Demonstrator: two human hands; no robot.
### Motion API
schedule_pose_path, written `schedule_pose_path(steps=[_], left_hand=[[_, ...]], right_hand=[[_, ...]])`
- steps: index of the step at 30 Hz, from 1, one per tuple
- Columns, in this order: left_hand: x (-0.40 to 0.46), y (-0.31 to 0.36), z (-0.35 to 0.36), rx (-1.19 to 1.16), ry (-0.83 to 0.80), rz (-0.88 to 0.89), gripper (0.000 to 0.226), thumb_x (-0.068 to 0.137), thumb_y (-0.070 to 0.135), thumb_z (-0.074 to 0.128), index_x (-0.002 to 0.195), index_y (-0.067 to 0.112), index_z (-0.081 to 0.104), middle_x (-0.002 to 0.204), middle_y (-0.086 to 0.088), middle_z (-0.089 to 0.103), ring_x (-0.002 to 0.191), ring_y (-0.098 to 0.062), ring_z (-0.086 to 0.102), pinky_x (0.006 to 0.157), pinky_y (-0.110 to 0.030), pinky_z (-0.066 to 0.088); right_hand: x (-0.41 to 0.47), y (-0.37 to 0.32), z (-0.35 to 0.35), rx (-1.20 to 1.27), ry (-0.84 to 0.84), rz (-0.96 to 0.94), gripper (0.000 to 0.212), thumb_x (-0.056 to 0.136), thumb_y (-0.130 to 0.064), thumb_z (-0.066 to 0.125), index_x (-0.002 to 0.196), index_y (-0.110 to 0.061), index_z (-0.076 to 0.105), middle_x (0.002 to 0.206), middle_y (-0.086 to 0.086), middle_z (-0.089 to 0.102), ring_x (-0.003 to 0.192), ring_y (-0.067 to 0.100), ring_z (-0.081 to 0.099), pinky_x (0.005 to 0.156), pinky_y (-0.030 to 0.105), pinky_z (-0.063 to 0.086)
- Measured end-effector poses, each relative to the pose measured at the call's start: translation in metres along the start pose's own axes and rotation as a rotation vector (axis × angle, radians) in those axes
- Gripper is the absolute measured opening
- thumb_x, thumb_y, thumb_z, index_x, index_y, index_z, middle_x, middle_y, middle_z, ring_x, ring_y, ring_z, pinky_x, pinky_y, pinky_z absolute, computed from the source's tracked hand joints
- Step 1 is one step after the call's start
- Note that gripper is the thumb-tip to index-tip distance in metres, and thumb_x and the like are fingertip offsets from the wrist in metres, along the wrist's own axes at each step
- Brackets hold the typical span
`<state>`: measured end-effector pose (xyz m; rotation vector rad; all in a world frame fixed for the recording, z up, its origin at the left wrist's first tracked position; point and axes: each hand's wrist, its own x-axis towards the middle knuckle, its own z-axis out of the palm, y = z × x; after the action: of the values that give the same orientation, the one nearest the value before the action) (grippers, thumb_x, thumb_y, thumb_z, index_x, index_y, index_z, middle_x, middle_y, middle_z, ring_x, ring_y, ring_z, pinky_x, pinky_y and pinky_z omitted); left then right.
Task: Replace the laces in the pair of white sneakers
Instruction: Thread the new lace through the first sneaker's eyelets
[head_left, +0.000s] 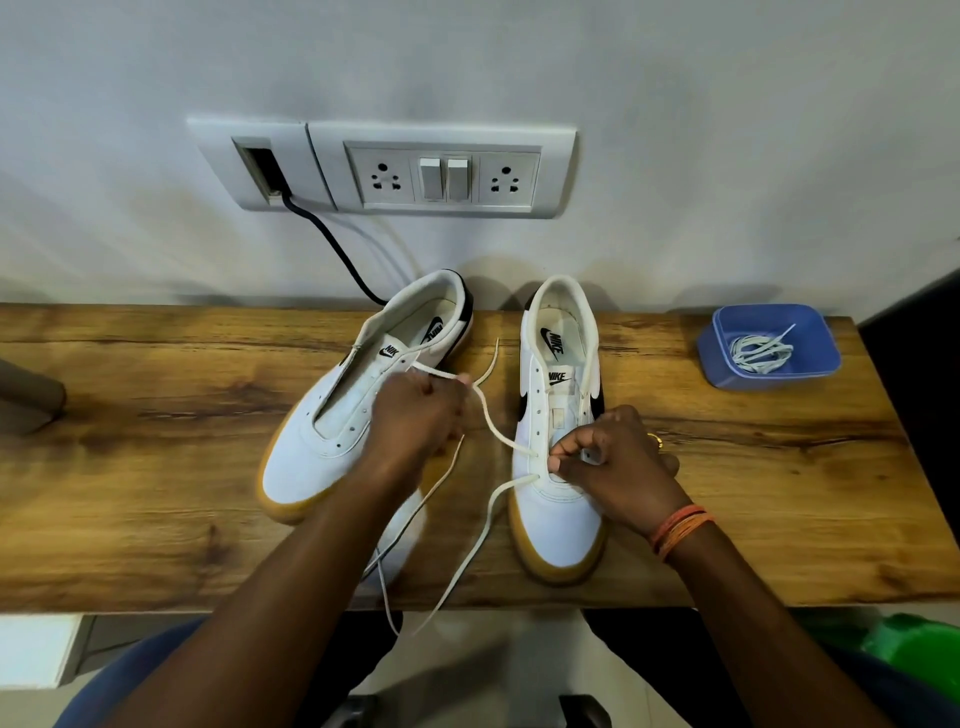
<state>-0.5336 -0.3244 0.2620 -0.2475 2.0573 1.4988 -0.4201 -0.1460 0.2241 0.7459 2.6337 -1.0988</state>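
Left hand grips the cream flat lace; right hand pinches it at the right white gum-soled sneaker. Blue plastic tub sits on the wooden desk.

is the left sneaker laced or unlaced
Unlaced: the left sneaker shows bare eyelets and an open tongue gap; no lace runs through them.

Under the right hand sits a white shoe with a black swoosh mark, black logo print and a tan-yellow sole. Beside the left hand lies a second shoe, white with the same black marks and tan sole. The lace between the hands is cream-white. Right of the right hand, a blue bowl holds pale grey-white laces. The table is brown with dark wood grain. Orange threads band the right wrist.
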Motion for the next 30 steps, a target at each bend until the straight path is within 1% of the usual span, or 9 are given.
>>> schedule_pose_path(steps=[3, 5, 10, 13, 16, 19, 23, 28, 30], left_hand=[[-0.012, -0.014, 0.016, 0.243, -0.219, -0.043, 0.04, 0.089, 0.044, 0.068, 0.067, 0.01, 0.067, 0.056, 0.001, 0.062, 0.05, -0.011, 0.054, 0.048, -0.019, 0.041], [-0.014, -0.026, 0.027, 0.334, -0.236, 0.003, 0.044, 0.084, 0.043, 0.073, 0.059, 0.009, 0.062, 0.047, 0.006, 0.055, 0.043, -0.006, 0.047, 0.047, -0.017, 0.036], [-0.015, -0.032, 0.043, 0.112, -0.113, -0.049, 0.029, 0.082, 0.028, 0.078, 0.078, 0.0, 0.071, 0.064, -0.005, 0.068, 0.053, -0.009, 0.056, 0.055, -0.021, 0.047], [-0.015, -0.03, 0.044, 0.03, -0.127, -0.08, 0.021, 0.084, 0.02, 0.077, 0.077, 0.001, 0.071, 0.066, -0.006, 0.069, 0.056, -0.011, 0.057, 0.055, -0.02, 0.048], [-0.014, -0.024, 0.037, 0.015, -0.085, -0.059, 0.021, 0.088, 0.022, 0.073, 0.077, 0.003, 0.07, 0.067, -0.007, 0.067, 0.058, -0.012, 0.056, 0.049, -0.018, 0.044], [-0.005, -0.009, 0.021, -0.088, 0.021, 0.038, 0.024, 0.092, 0.02, 0.068, 0.078, 0.001, 0.067, 0.063, -0.006, 0.063, 0.057, -0.014, 0.056, 0.049, -0.018, 0.044], [0.007, 0.007, -0.001, -0.192, 0.162, 0.094, 0.03, 0.093, 0.025, 0.066, 0.091, -0.004, 0.068, 0.065, -0.006, 0.059, 0.06, -0.014, 0.052, 0.062, -0.028, 0.046], [0.005, 0.013, -0.003, -0.183, 0.235, 0.167, 0.033, 0.093, 0.028, 0.067, 0.089, -0.005, 0.067, 0.063, -0.008, 0.057, 0.051, -0.01, 0.048, 0.058, -0.028, 0.045], [0.002, 0.01, -0.001, -0.123, 0.181, 0.165, 0.033, 0.091, 0.03, 0.068, 0.087, -0.003, 0.068, 0.068, -0.013, 0.062, 0.051, -0.01, 0.053, 0.055, -0.027, 0.048]], right_hand=[[0.002, 0.001, 0.001, 0.015, -0.017, -0.015, 0.017, 0.069, -0.048, 0.074, 0.074, -0.061, 0.064, 0.104, -0.004, 0.055, 0.106, 0.016, 0.044, 0.096, 0.053, 0.041], [0.002, 0.001, 0.0, 0.004, -0.012, -0.001, 0.016, 0.07, -0.046, 0.076, 0.068, -0.057, 0.065, 0.103, -0.004, 0.052, 0.107, 0.017, 0.044, 0.097, 0.052, 0.04], [0.002, 0.0, 0.0, -0.009, -0.008, -0.005, 0.02, 0.072, -0.04, 0.079, 0.061, -0.047, 0.064, 0.104, -0.003, 0.051, 0.106, 0.018, 0.045, 0.097, 0.052, 0.041], [0.003, 0.002, 0.001, 0.01, -0.015, -0.018, 0.015, 0.07, -0.045, 0.076, 0.066, -0.054, 0.066, 0.104, -0.003, 0.052, 0.106, 0.017, 0.044, 0.096, 0.053, 0.041], [0.005, 0.005, 0.001, -0.001, -0.035, -0.031, 0.011, 0.062, -0.06, 0.067, 0.072, -0.064, 0.062, 0.102, -0.006, 0.055, 0.104, 0.016, 0.045, 0.094, 0.053, 0.042], [0.007, 0.007, 0.001, -0.012, -0.026, -0.031, 0.026, 0.051, -0.075, 0.052, 0.072, -0.064, 0.063, 0.098, -0.007, 0.062, 0.101, 0.015, 0.049, 0.092, 0.053, 0.043], [0.007, 0.008, 0.0, -0.026, -0.028, -0.027, 0.03, 0.048, -0.078, 0.05, 0.072, -0.064, 0.063, 0.095, -0.007, 0.062, 0.099, 0.015, 0.051, 0.091, 0.051, 0.044], [0.009, 0.011, 0.001, -0.028, -0.042, -0.032, 0.03, 0.051, -0.077, 0.056, 0.074, -0.061, 0.066, 0.089, -0.007, 0.064, 0.09, 0.015, 0.058, 0.088, 0.049, 0.048], [0.011, 0.012, 0.002, -0.033, -0.056, -0.028, 0.03, 0.052, -0.077, 0.057, 0.075, -0.061, 0.067, 0.089, -0.007, 0.064, 0.09, 0.014, 0.059, 0.088, 0.049, 0.048]])
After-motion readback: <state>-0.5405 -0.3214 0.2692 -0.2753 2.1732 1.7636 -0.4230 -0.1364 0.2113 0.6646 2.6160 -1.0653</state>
